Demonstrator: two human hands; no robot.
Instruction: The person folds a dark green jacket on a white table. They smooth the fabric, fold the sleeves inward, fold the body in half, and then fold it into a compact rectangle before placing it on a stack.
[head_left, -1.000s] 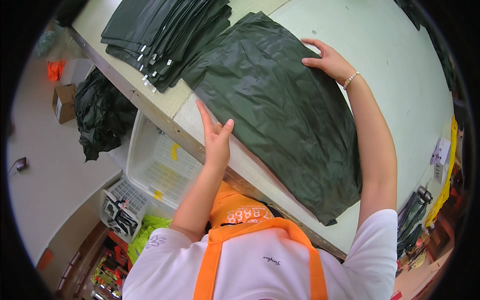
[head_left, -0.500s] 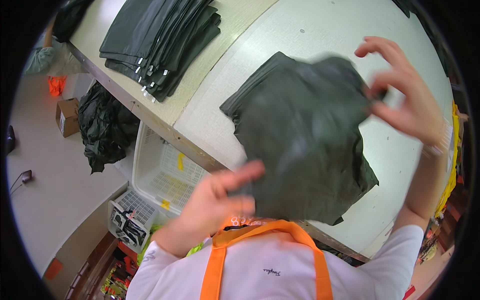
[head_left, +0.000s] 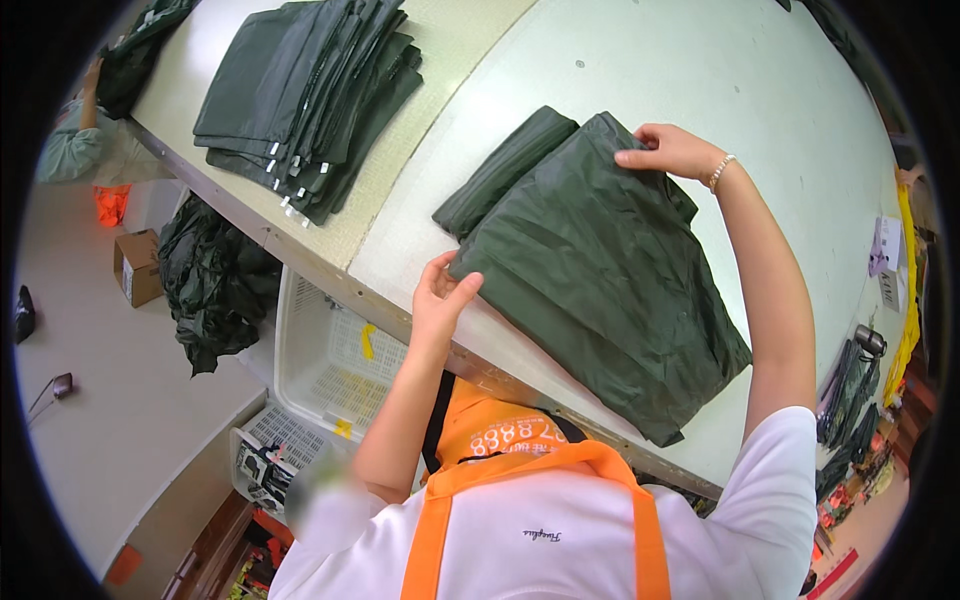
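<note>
1. Pale worktable (head_left: 760, 80) is filling the upper view, seen from above by a person in an orange apron.
2. Dark green folded garment (head_left: 600, 270) is lying flat on the table, near its front edge.
3. Left hand (head_left: 440, 295) is pinching the garment's near left corner.
4. Right hand (head_left: 672, 150) is pressing fingers down on the far edge; both hands are well apart.
5. Stack of folded dark garments (head_left: 310, 90) is sitting further left on the table.
6. White plastic crate (head_left: 335, 350) is standing below the table edge, beside what is possibly a heap of dark cloth (head_left: 215, 285).
</note>
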